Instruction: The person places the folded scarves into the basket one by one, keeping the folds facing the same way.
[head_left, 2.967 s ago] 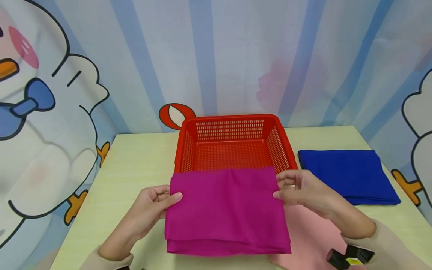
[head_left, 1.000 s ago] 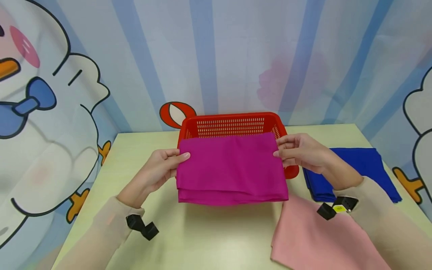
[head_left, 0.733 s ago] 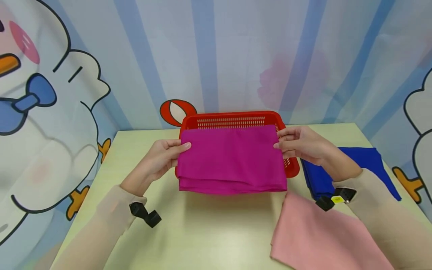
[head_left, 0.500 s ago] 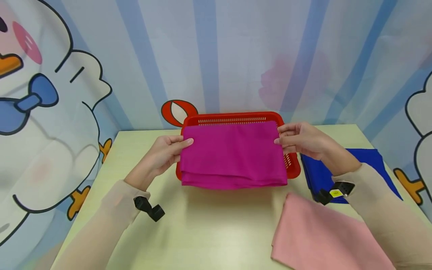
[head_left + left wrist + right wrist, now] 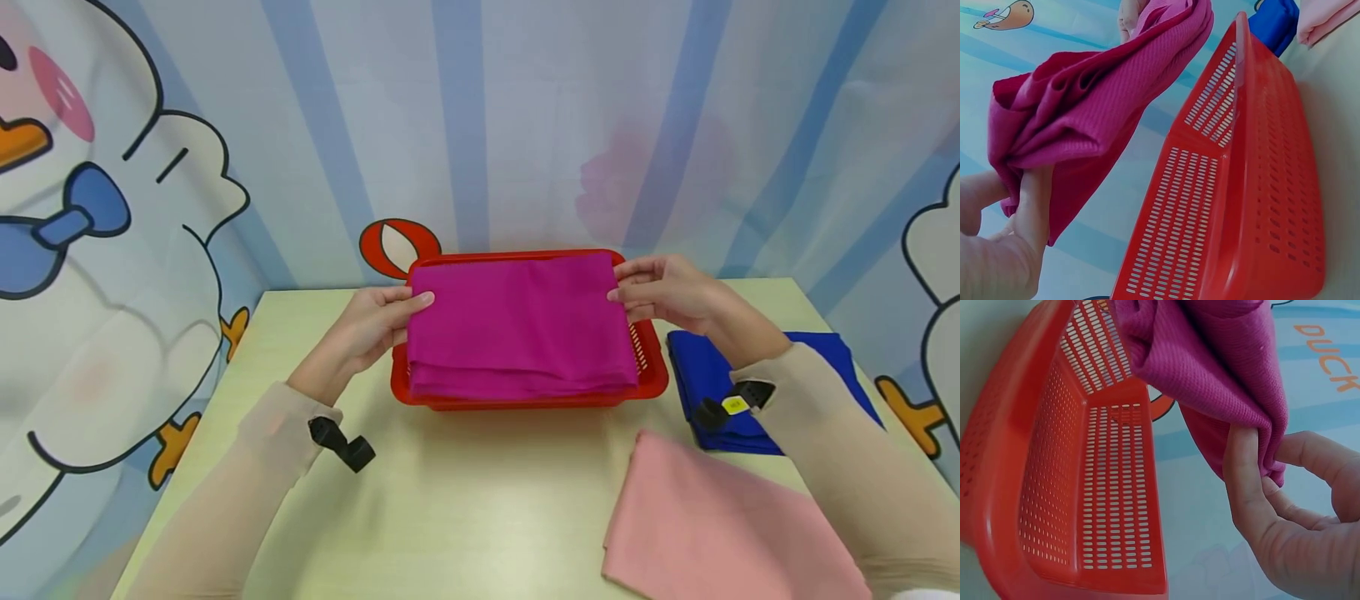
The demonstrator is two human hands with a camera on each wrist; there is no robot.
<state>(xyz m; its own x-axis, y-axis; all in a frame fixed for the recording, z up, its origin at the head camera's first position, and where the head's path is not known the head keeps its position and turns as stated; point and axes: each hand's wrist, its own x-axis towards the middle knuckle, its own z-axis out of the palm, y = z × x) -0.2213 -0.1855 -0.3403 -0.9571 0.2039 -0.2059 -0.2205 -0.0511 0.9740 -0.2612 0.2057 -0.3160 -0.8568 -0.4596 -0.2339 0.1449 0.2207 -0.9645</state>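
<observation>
A folded magenta cloth point(image 5: 517, 325) hangs over the red perforated basket point(image 5: 652, 379), hiding most of its inside in the head view. My left hand point(image 5: 371, 327) pinches the cloth's left edge, thumb on top and fingers beneath. At the opposite edge my right hand point(image 5: 671, 293) pinches it the same way. Both wrist views show the magenta cloth point(image 5: 1079, 119) held above the rim of the basket point(image 5: 1116, 494), its layers bunched at the fingers. The part of the basket floor seen from the right wrist is bare red mesh.
A folded blue cloth point(image 5: 705, 392) lies right of the basket, partly under the right forearm. Nearer me, a pink cloth point(image 5: 712, 517) lies on the pale yellow table point(image 5: 480, 500). A printed curtain point(image 5: 517, 125) stands behind the basket.
Both hands have carried the magenta cloth forward, away from me, from in front of the basket to over it. The basket's near rim now shows below the cloth. The pink cloth is more exposed.
</observation>
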